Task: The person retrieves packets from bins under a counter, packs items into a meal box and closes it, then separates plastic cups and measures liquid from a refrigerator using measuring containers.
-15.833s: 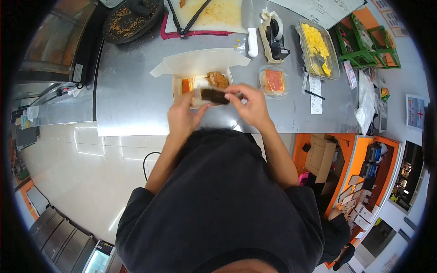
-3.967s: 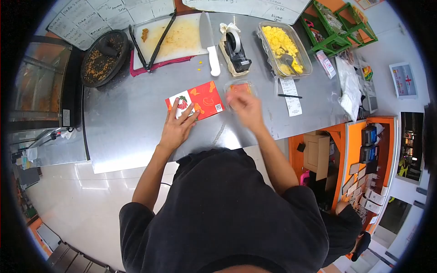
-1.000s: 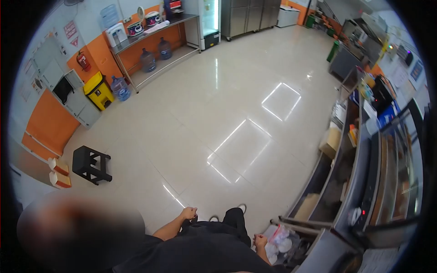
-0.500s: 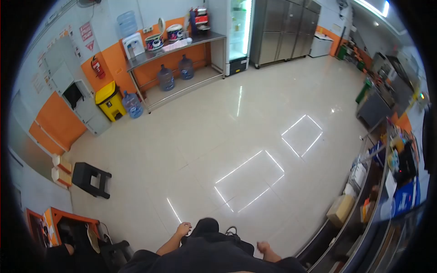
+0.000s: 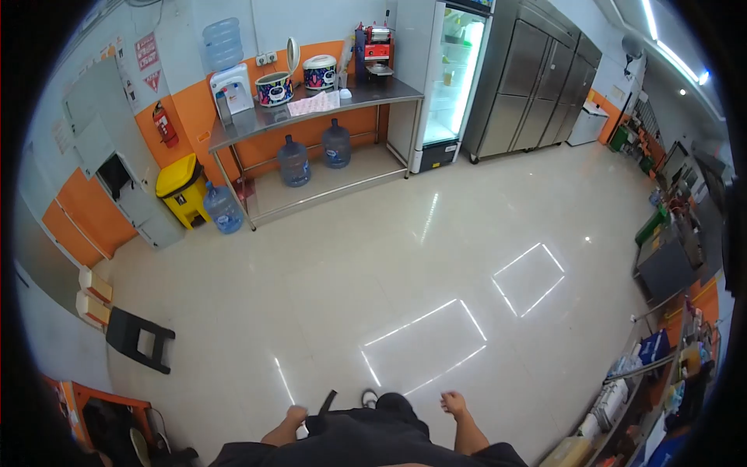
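My left hand (image 5: 296,416) hangs low beside my dark clothing, above the tiled floor (image 5: 311,327). Its fingers are mostly turned out of sight, and no held thing shows. A dark strap (image 5: 328,402) sticks up just to its right. On the other side, my right hand (image 5: 452,403) is held out over the floor with its fingers loosely bent and partly apart, nothing in them. Between the hands, one shoe (image 5: 369,398) shows at the edge of my clothing.
A steel table (image 5: 366,95) carries rice cookers and a water dispenser (image 5: 231,89). Right of it stand a lit glass-door fridge (image 5: 455,86) and steel cabinets (image 5: 533,78). A black stool (image 5: 140,338) and yellow bin (image 5: 183,187) are left; loaded shelves (image 5: 622,405) line the right.
The steel table and fridge appear larger and nearer. The stool and right-hand shelves have shifted down in view. My right hand has swung forward, and my left hand has dropped back.
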The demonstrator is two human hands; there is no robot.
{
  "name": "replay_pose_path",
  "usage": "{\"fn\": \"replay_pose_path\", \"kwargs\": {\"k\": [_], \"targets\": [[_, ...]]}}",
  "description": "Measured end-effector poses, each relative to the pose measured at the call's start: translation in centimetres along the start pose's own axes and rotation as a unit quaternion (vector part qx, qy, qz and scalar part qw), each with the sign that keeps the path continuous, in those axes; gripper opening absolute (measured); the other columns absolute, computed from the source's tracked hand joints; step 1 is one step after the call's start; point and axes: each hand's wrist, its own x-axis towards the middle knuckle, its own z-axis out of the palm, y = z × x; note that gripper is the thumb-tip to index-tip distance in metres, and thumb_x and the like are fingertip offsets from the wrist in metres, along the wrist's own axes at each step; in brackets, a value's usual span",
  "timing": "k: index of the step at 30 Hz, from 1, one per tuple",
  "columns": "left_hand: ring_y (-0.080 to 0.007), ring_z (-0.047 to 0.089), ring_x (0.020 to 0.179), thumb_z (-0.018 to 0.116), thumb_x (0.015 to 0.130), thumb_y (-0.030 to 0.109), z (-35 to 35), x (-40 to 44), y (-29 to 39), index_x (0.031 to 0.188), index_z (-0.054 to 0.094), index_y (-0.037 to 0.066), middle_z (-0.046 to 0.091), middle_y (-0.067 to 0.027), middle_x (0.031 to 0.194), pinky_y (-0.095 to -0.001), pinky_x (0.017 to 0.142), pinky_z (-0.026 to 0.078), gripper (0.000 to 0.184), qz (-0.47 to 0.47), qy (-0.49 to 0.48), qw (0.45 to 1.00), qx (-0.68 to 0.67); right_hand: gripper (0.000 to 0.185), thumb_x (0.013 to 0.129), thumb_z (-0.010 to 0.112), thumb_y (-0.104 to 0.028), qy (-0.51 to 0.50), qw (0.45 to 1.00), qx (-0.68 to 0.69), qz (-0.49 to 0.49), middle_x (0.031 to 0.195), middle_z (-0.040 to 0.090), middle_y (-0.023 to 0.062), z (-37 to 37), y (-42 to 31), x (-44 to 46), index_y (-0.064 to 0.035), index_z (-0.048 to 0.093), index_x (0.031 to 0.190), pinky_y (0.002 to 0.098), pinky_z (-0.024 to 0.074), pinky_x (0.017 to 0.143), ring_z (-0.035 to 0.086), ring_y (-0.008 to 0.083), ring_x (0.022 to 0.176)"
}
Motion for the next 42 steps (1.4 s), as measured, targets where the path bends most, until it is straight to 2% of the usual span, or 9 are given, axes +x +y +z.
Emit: {"fn": "replay_pose_path", "kwargs": {"k": [3,5,13,15,16,20,23,33,42], "targets": [[-0.0204,0.07,0.074,0.062,0.087,0.029,-5.6,11.7,13.5,0.092,0.073,0.002,0.073,-0.0122,0.085,-0.0354,0.064,0.054,0.03,-0.064,0.115,0.976,-0.174,0.025,0.096,0.058,-0.029,0.009,0.944,-0.263,-0.198,0.065,0.061,0.0097,-3.0,14.8,12.5,-0.0074,0.062,0.086,0.0389,0.0463,0.045,0.058,0.0242,0.052],[-0.0196,0.07,0.077,0.061,0.088,0.029,-9.3,19.6,20.7,0.096,0.074,0.003,0.074,-0.0113,0.087,-0.0344,0.069,0.055,0.03,-0.023,0.132,0.978,-0.16,0.029,0.096,0.057,-0.032,0.056,0.989,-0.019,0.139,0.067,0.064,0.0117,-1.0,4.0,6.4,-0.0078,0.063,0.08,0.0406,0.0478,0.046,0.061,0.0248,0.054],[-0.0203,0.071,0.083,0.062,0.089,0.021,-24.4,41.0,39.8,0.109,0.073,0.004,0.075,-0.0115,0.099,-0.0335,0.077,0.056,0.028,0.0,0.051,0.992,-0.114,0.027,0.093,0.062,-0.028,-0.073,0.854,-0.412,-0.31,0.064,0.067,0.0083,0.1,-22.7,24.6,-0.01,0.069,0.074,0.0381,0.0523,0.049,0.068,0.0233,0.058],[-0.0204,0.071,0.082,0.062,0.09,0.022,-28.8,43.5,42.5,0.108,0.072,0.003,0.075,-0.0118,0.098,-0.0331,0.075,0.056,0.028,-0.017,0.086,0.98,-0.18,0.025,0.091,0.06,-0.031,-0.17,0.741,-0.65,0.01,0.07,0.071,0.0049,3.9,-28.3,43.7,-0.0144,0.076,0.081,0.0374,0.055,0.054,0.069,0.0241,0.059],[-0.0204,0.071,0.082,0.062,0.091,0.023,-30.7,44.8,43.8,0.106,0.072,0.002,0.074,-0.0121,0.098,-0.0328,0.074,0.056,0.028,-0.032,0.119,0.962,-0.244,0.022,0.088,0.062,-0.031,-0.026,0.9,-0.416,-0.131,0.071,0.065,0.0116,4.2,-32.5,49.2,-0.0094,0.066,0.089,0.0438,0.0477,0.048,0.065,0.0281,0.064],[-0.0218,0.071,0.077,0.065,0.087,0.021,-36.8,51.0,44.5,0.098,0.072,0.004,0.074,-0.0123,0.089,-0.0384,0.063,0.056,0.022,-0.14,0.177,0.907,-0.356,0.015,0.088,0.061,-0.017,0.066,0.952,-0.251,-0.165,0.067,0.064,0.007,16.5,-65.7,62.3,-0.0022,0.065,0.086,0.0328,0.0487,0.05,0.061,0.0188,0.055],[-0.0261,0.071,0.075,0.067,0.081,0.018,-40.8,56.3,39.4,0.096,0.072,0.006,0.073,-0.0143,0.088,-0.0438,0.06,0.055,0.02,0.15,0.096,0.947,0.266,0.013,0.091,0.061,-0.013,0.057,0.953,-0.023,-0.296,0.074,0.065,0.0041,28.3,-84.6,68.2,-0.0025,0.067,0.095,0.0255,0.0458,0.049,0.058,0.0101,0.059],[-0.0252,0.07,0.081,0.066,0.087,0.022,-61.8,78.1,51.2,0.106,0.069,0.007,0.072,-0.0131,0.098,-0.0401,0.061,0.054,0.025,-0.031,0.141,0.969,-0.199,0.012,0.092,0.068,-0.013,-0.014,0.748,0.012,-0.664,0.083,0.068,0.0028,52.9,-142.7,70.5,-0.0023,0.067,0.097,0.028,0.0497,0.074,0.061,0.0099,0.078],[-0.0238,0.069,0.085,0.059,0.097,0.029,-72.1,95.9,72.5,0.121,0.062,0.001,0.07,-0.012,0.104,-0.0341,0.063,0.053,0.037,-0.176,0.341,0.709,-0.591,0.019,0.089,0.066,-0.015,0.057,0.551,-0.118,-0.824,0.09,0.071,0.0178,69.1,-187.8,79.5,-0.001,0.068,0.101,0.0379,0.0544,0.078,0.07,0.0296,0.082]]}}
